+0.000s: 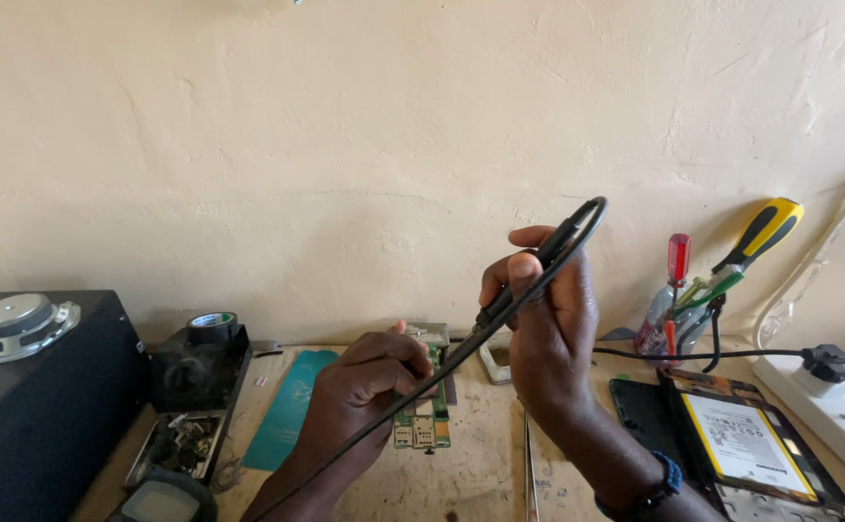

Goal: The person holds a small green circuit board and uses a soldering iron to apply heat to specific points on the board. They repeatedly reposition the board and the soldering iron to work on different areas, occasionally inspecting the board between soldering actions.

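My right hand (543, 324) is raised above the bench and gripped around the black handle of a soldering iron (529, 275), whose black cable loops over the hand and runs down to the lower left. My left hand (369, 372) is curled with its fingers closed on the upper end of a green circuit board (422, 425) that lies on the worn bench top (485, 469). The iron's tip points down towards the board, close to my left thumb; the tip itself is hidden between the hands.
An opened tablet with a white battery (742, 440) lies at the right. Behind it stand screwdrivers in a holder (693, 300), and a white power strip with a plug (829, 372). At left are a black speaker box (36, 377), a tape roll (212, 325) and a teal strip (287, 406).
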